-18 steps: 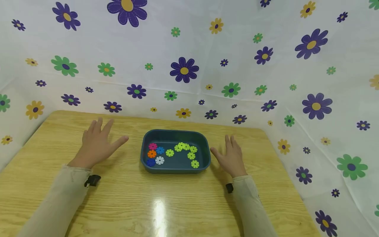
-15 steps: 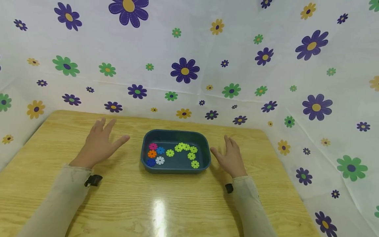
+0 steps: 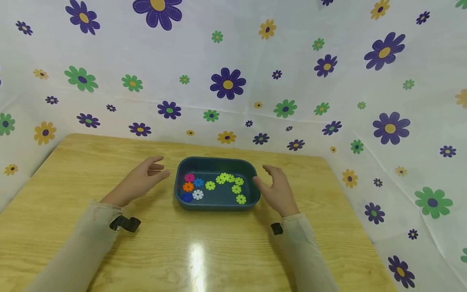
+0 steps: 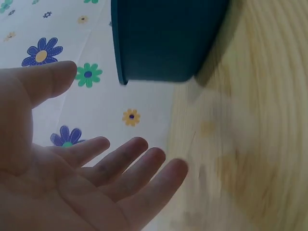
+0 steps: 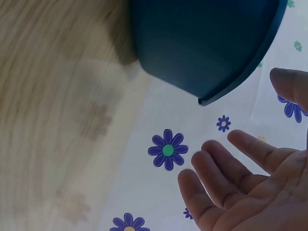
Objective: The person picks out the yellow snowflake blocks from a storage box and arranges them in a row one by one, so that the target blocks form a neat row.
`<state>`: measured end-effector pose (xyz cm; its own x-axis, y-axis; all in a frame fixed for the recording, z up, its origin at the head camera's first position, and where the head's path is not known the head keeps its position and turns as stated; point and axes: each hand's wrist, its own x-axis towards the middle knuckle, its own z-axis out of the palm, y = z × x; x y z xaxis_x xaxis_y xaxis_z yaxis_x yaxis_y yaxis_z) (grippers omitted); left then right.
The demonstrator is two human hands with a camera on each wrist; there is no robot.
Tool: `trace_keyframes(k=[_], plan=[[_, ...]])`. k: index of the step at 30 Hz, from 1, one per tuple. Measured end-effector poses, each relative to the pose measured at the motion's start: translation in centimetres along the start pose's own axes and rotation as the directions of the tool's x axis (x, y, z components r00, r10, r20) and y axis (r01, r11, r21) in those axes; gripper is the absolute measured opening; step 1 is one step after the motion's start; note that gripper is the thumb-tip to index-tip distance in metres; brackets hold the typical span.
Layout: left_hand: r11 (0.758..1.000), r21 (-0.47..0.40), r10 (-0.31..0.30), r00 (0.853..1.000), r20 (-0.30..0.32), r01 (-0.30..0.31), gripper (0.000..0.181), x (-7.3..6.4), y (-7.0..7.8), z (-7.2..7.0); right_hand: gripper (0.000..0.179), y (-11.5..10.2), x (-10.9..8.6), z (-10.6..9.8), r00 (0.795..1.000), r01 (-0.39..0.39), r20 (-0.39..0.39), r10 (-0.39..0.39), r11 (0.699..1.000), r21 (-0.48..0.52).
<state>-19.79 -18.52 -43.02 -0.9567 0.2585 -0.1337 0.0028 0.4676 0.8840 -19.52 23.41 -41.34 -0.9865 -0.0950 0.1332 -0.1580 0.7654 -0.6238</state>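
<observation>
Beside a dark tray (image 3: 219,206), cut off in wrist views, left hand (image 3: 138,182), right hand (image 3: 280,194), fingers (image 4: 156,191) loosely spread

Past a seemingly small gap, the tray (image 3: 217,207) blocks the left grip (image 3: 141,178).

Tray (image 3: 219,207) on table (image 3: 160,247), between left hand (image 3: 140,181) and right hand (image 3: 280,192). Left hand off the tray's left end, apart; right hand just beside the right end. Discs (image 3: 188,187) in tray: five clustered at left end, one mid-tray, six running along the back, then forward at right. Cloth (image 3: 197,52) behind table and along both sides.
</observation>
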Motion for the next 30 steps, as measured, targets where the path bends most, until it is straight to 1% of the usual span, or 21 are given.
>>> trace_keyframes(k=[2,4,6,10,14,18,22,24,26,29,30], plan=[[0.997,-0.083,0.003,0.999,0.035,0.000,0.084,0.2,0.0,0.6,0.064,-0.5,0.0,0.0,1.000,0.015,0.007,-0.015,1.000,0.002],[0.987,-0.160,-0.007,0.997,0.076,0.019,0.086,0.4,0.0,1.1,0.060,-1.2,0.3,-0.1,1.000,0.016,0.015,-0.016,1.000,-0.002],[0.976,-0.214,-0.021,0.993,0.113,0.045,0.089,0.5,0.0,1.6,0.057,-2.1,0.7,-0.3,0.999,0.020,0.037,-0.019,1.000,-0.007],[0.951,-0.302,-0.018,0.985,0.170,0.069,0.094,0.9,-0.3,2.3,0.049,-4.1,2.0,-0.5,0.993,0.003,0.122,-0.004,1.000,0.006],[0.914,-0.398,-0.001,0.981,0.195,0.080,0.093,1.2,-0.7,3.0,0.040,-5.7,3.4,0.0,0.974,-0.019,0.225,0.019,1.000,-0.005],[0.895,-0.441,0.013,0.982,0.186,0.072,0.086,1.0,-0.7,3.0,0.035,-7.4,4.9,1.6,0.949,-0.007,0.316,0.020,0.999,-0.041],[0.889,-0.453,0.010,0.984,0.179,0.073,0.081,0.8,-0.4,3.0,0.033,-9.0,6.2,3.3,0.914,0.021,0.406,0.008,0.997,-0.069],[0.886,-0.457,0.011,0.984,0.181,0.074,0.080,0.7,-0.3,3.2,0.033,-9.6,6.7,3.9,0.902,0.026,0.433,0.009,0.997,-0.074],[0.885,-0.458,0.005,0.984,0.179,0.078,0.079,0.7,-0.1,3.3,0.032,-10.0,7.2,4.5,0.900,0.018,0.436,0.016,0.997,-0.074],[0.885,-0.459,0.008,0.985,0.172,0.073,0.078,0.7,0.0,3.5,0.029,-10.3,7.9,5.1,0.904,-0.001,0.427,0.028,0.998,-0.064],[0.887,-0.457,0.007,0.985,0.170,0.072,0.077,0.7,0.0,3.6,0.028,-10.3,8.1,5.3,0.902,-0.003,0.431,0.031,0.998,-0.067]])
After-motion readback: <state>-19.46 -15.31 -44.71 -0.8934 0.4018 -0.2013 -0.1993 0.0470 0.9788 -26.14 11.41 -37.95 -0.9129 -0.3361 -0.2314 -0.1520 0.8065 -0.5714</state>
